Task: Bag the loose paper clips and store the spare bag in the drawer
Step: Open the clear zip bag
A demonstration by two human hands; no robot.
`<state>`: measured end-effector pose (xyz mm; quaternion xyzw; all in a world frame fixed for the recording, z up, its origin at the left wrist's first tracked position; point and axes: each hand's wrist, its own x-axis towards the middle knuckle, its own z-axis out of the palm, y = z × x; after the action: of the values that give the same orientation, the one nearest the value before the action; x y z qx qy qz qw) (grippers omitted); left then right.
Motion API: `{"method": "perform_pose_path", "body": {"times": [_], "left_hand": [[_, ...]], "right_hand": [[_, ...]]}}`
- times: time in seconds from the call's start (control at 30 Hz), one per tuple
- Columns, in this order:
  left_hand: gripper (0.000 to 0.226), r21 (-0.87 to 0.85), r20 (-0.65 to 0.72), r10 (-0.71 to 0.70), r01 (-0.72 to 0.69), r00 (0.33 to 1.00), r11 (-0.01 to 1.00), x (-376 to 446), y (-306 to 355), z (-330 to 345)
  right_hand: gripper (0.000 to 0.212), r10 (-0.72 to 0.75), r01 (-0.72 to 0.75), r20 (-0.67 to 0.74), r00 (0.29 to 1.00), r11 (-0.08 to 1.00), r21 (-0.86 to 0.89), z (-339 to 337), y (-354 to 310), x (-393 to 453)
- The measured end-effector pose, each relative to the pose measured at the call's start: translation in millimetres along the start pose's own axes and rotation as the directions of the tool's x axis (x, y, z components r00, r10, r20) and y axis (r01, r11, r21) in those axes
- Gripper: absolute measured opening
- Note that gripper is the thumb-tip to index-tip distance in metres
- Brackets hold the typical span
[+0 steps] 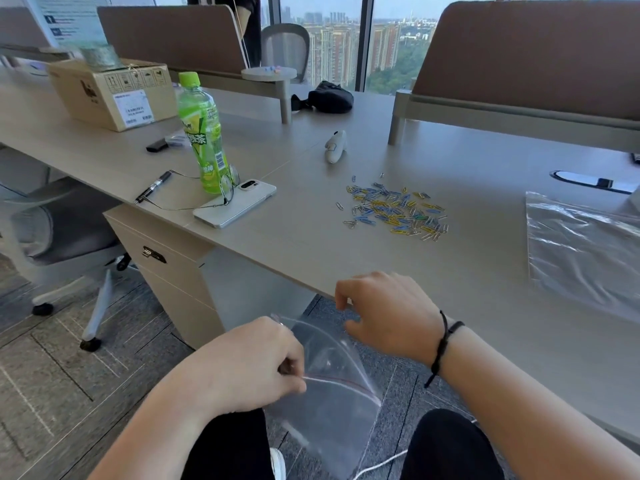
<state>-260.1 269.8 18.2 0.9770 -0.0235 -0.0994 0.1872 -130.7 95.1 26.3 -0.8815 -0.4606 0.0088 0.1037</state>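
I held the zip-lock bag (332, 382) below the desk (311, 244) edge, left hand (249, 362) and right hand (388, 313) each pinching its mouth, seemingly to open it for the paper clips (394, 211) lying just beyond my hands.

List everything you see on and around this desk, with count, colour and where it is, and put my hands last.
paper clips: a loose pile, blue, yellow, green and silver, desk centre
flat zip bag: one, clear, desk right
held zip bag: one, clear with red seal line, below the desk edge
green tea bottle: one, green, upright left of centre
phone: one, white, face down by the bottle
glasses: one pair, thin wire, partly on the phone
pen: one, black, left desk edge
cardboard box: one, brown, far left
pouch: one, black, far centre
drawer unit: one, beige, under the desk
office chair: one, grey, left
left hand: pinches the held bag's seal
right hand: fingers curled at the bag's upper edge
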Motion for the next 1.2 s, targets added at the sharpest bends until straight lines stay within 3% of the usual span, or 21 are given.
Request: {"method": "perform_pose_path", "body": {"times": [0.17,0.27,0.37,0.5,0.6,0.7,0.73,0.8,0.9,0.93,1.07,1.2], "left_hand": [[0.020,-0.005,-0.024,-0.034,0.034,0.999,0.999,24.6,-1.4,16.5],[0.016,-0.028,-0.098,0.015,-0.017,0.995,0.999,32.8,1.7,16.2],[0.014,-0.040,-0.163,0.069,-0.077,0.984,0.996,36.4,3.0,10.3],[0.012,-0.052,-0.180,0.107,-0.118,0.978,0.992,35.8,-3.0,8.0],[0.019,-0.097,-0.140,0.100,-0.114,0.985,0.989,31.4,-9.2,7.4],[0.027,-0.107,-0.124,0.070,-0.083,0.990,0.991,29.3,-15.9,4.8],[0.026,-0.103,-0.131,0.068,-0.081,0.989,0.991,30.0,-18.7,4.0],[0.021,-0.088,-0.141,0.065,-0.078,0.988,0.993,31.5,-22.4,0.8],[0.012,-0.040,-0.122,0.050,-0.055,0.991,0.998,32.5,-24.7,-6.0],[0.010,-0.017,-0.114,0.045,-0.047,0.992,0.999,32.9,-24.6,-7.3],[0.016,0.094,-0.086,0.029,-0.021,0.996,0.995,36.8,-21.6,-2.5],[0.026,0.227,-0.077,-0.033,0.049,0.997,0.973,37.3,-18.7,4.9]], "right_hand": [[0.019,-0.032,0.028,0.019,0.999,0.983,0.181,-6.4,-2.9,-9.5],[0.032,-0.133,0.079,0.188,0.973,0.960,0.269,-14.1,-6.1,-16.4],[0.035,-0.090,0.082,0.429,0.899,0.996,0.038,-5.0,6.0,-14.4],[0.014,0.022,0.076,0.524,0.852,0.983,-0.166,11.2,11.8,-14.2],[0.037,0.029,0.046,0.561,0.827,0.992,-0.119,4.4,2.7,-19.5],[0.082,0.089,-0.062,0.590,0.803,0.996,-0.066,-0.4,-0.3,-26.3],[0.088,0.085,-0.051,0.593,0.801,0.996,-0.074,-0.2,0.5,-28.3],[0.076,0.064,-0.001,0.592,0.803,0.994,-0.106,-1.9,0.2,-31.9],[0.030,-0.039,0.062,0.553,0.832,0.998,-0.024,-5.4,0.8,-32.0],[0.024,-0.073,0.098,0.530,0.845,0.995,-0.018,-5.5,0.4,-30.2],[0.026,-0.220,0.254,0.394,0.892,0.967,-0.035,5.2,-5.1,-20.2],[0.016,-0.274,0.301,0.309,0.911,0.953,-0.041,19.2,-14.2,-17.1]]}}
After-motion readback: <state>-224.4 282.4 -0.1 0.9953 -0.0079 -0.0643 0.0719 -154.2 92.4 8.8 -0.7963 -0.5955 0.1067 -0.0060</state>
